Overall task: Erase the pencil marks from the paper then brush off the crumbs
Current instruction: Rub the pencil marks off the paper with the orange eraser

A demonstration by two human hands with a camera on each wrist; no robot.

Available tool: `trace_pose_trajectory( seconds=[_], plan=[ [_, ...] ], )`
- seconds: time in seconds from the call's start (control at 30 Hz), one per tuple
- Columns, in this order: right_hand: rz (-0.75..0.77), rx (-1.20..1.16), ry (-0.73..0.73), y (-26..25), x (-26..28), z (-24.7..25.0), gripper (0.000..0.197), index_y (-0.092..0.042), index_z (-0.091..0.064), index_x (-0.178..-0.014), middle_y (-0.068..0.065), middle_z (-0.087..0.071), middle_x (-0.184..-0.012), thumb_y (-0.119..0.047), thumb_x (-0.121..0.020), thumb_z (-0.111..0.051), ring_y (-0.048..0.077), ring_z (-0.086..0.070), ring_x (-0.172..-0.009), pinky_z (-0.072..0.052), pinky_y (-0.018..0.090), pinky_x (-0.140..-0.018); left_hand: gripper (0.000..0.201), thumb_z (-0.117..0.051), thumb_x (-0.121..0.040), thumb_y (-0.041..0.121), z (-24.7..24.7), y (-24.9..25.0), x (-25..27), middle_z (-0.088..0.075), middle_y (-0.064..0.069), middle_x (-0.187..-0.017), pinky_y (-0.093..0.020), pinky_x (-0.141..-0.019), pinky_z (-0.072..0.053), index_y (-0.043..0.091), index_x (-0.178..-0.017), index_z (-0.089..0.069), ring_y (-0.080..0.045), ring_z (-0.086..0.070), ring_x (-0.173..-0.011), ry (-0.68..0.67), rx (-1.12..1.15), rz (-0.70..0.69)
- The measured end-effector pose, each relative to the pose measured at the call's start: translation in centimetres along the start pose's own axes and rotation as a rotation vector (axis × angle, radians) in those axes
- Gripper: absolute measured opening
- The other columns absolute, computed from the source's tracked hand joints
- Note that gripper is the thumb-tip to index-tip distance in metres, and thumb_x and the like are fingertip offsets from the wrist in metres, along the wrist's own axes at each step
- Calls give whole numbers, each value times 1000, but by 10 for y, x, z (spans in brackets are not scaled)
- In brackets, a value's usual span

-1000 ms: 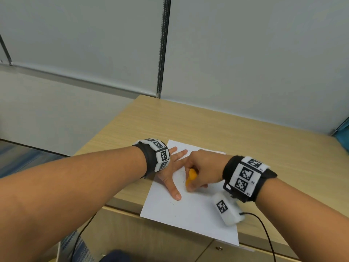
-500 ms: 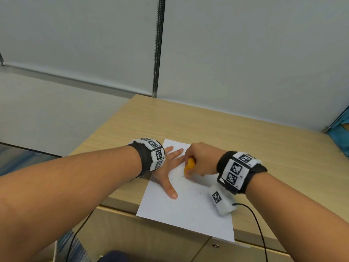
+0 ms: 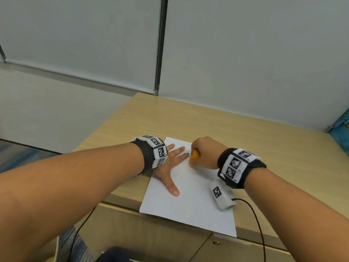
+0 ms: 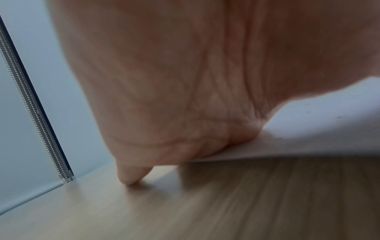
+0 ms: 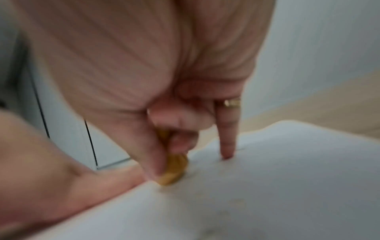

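Note:
A white sheet of paper lies on the wooden desk, its near edge hanging over the desk's front. My left hand lies flat on the sheet's left side with fingers spread, pressing it down. My right hand pinches an orange eraser and holds its tip on the paper near the far edge. In the right wrist view the eraser touches the paper between thumb and fingers, and my little finger rests on the sheet. Faint pencil marks and small crumbs dot the paper.
The desk's left edge runs just beside my left wrist, and its front edge with a drawer lies under the paper. A grey partition wall stands behind the desk. A black cable trails from my right wrist band.
My right hand with the eraser has moved away from me, from the middle of the sheet toward its far edge. My left hand stays flat on the paper.

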State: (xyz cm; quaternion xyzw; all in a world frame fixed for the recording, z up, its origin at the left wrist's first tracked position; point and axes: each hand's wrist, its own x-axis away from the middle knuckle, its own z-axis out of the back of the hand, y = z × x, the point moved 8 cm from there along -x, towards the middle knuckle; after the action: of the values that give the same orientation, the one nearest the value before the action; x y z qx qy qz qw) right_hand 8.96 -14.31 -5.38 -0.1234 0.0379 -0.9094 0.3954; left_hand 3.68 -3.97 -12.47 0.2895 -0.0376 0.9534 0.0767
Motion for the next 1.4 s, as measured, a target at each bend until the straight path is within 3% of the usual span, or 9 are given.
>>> trace_pose_trajectory(
  seconds=[0.07, 0.2, 0.53, 0.7, 0.77, 0.97, 1.13, 1.27, 1.4],
  plan=[
    [7, -28, 19, 3, 2, -3, 19, -9, -73, -85, 5, -73, -82, -27, -82, -79, 18, -68, -71, -58, 34, -69, 145, -62, -53, 93, -1, 0, -1, 35, 6, -161, -63, -120, 5, 37, -151, 30, -32, 27, -150, -4, -6, 6],
    [90, -199, -294, 3, 22, -23, 27, -10, -77, -88, 17, -76, -81, -32, -77, -88, 9, -58, -52, -49, 24, -60, 143, -63, -57, 91, 2, 0, 2, 34, 6, -162, -61, -121, 4, 37, -151, 29, -31, 27, -150, 7, -13, 12],
    [109, -367, -198, 13, 26, -30, 22, -10, -74, -91, 24, -74, -88, -26, -82, -86, 14, -62, -59, -52, 26, -61, 137, -64, -55, 92, 24, 25, -6, 37, 7, -160, -70, -114, 7, 49, -149, 26, -30, 29, -149, 33, -103, -20],
    [44, -208, -25, 18, 10, -12, 22, -11, -75, -89, 1, -69, -70, -30, -82, -84, 7, -59, -59, -48, 24, -61, 142, -64, -49, 94, 22, 20, -15, 39, 5, -159, -68, -118, 3, 49, -147, 30, -35, 32, -147, 11, -104, -17],
    [-11, -168, 78, 20, 5, -1, 23, -8, -74, -88, 3, -72, -75, -29, -83, -82, 11, -61, -64, -48, 25, -60, 146, -63, -43, 96, 23, 22, -17, 38, 5, -160, -68, -117, 3, 51, -146, 29, -36, 31, -147, 27, -88, -29],
    [176, -102, -179, -17, 26, -26, 22, -16, -72, -86, -4, -74, -78, -34, -81, -84, 4, -62, -65, -50, 20, -63, 140, -60, -43, 99, 18, 19, -21, 41, 4, -158, -66, -119, 3, 52, -151, 16, -32, 36, -145, 19, -116, -12],
    [38, -19, 55, 6, 6, 4, 21, -10, -68, -79, 2, -66, -75, -28, -84, -78, 15, -57, -65, -46, 30, -58, 144, -67, -48, 92, 21, 21, -22, 39, 7, -159, -70, -116, 5, 50, -147, 28, -34, 34, -146, 55, -81, -31],
    [184, -31, -228, -27, 29, -23, 18, -12, -72, -80, -10, -67, -66, -27, -82, -82, -5, -59, -57, -41, 8, -52, 149, -49, -25, 108, 17, 20, -26, 37, 7, -160, -66, -118, 5, 57, -149, 15, -33, 38, -144, 17, -126, -10],
    [36, 59, -34, -2, 6, 7, 25, -14, -67, -70, 2, -70, -74, -32, -79, -81, 17, -63, -68, -50, 28, -59, 141, -62, -46, 97, 21, 21, -22, 36, 5, -161, -68, -118, 4, 53, -147, 25, -35, 32, -147, 48, -98, -33]
  ],
)
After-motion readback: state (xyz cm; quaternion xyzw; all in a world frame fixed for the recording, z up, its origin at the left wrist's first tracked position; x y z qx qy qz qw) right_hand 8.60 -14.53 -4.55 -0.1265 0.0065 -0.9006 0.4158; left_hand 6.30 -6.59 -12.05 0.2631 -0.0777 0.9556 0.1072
